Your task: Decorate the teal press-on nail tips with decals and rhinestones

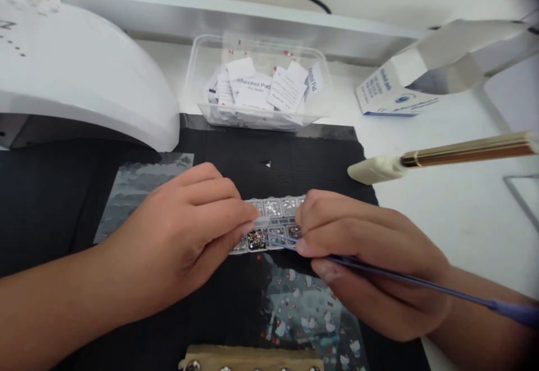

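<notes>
A clear compartment box of small rhinestones [273,222] lies on a black mat [295,157] in front of me. My left hand [185,230] rests on the box's left end, fingertips pinching a small clear lid flap over one compartment. My right hand [370,259] holds a thin purple stick tool [421,282], whose tip reaches into a compartment of mixed coloured stones. The right hand also covers the box's right end.
A white dome lamp [76,73] stands at the back left. A clear tub of alcohol pads [259,82] sits behind the mat, a white-blue carton [393,93] to its right. A gold-handled brush [442,155] lies on the white table. Patterned sheets [311,315] and a wooden strip [252,358] lie near me.
</notes>
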The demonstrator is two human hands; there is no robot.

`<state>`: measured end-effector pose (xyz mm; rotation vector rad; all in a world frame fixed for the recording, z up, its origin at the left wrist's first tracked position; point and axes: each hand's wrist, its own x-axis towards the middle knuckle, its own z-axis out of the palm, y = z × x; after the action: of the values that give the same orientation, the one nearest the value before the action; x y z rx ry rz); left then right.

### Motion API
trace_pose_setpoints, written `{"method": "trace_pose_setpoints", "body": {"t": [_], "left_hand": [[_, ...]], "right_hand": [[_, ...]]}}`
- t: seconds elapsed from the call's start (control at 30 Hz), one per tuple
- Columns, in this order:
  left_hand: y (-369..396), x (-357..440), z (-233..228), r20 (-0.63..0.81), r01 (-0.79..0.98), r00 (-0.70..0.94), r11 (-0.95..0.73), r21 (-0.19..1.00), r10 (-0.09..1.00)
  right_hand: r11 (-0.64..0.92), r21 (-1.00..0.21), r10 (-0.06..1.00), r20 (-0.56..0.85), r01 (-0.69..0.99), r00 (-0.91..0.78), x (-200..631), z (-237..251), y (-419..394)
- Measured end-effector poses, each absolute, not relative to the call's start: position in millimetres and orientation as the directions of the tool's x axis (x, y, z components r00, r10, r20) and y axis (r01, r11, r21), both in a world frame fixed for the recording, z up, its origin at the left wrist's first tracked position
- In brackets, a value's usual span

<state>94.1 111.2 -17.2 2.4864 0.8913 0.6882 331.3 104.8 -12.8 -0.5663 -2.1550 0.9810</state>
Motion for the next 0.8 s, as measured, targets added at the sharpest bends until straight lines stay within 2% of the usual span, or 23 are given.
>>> {"method": "trace_pose_setpoints", "body": {"t": [0.6, 0.8], "left_hand": [[113.6, 95.9, -18.1, 0.329, 0.453, 0.693, -0.743, 0.493, 0.641], [114.4, 94.8, -15.5, 0.345, 0.452, 0.698, -0.76, 0.467, 0.627]], "right_hand": [[0.627, -0.771, 0.622, 0.407, 0.114, -0.669, 332.1, -15.4, 103.7], [0.621, -0.783, 0.63, 0.468, 0.04, -0.62, 331.3, -16.7, 104.3]]}}
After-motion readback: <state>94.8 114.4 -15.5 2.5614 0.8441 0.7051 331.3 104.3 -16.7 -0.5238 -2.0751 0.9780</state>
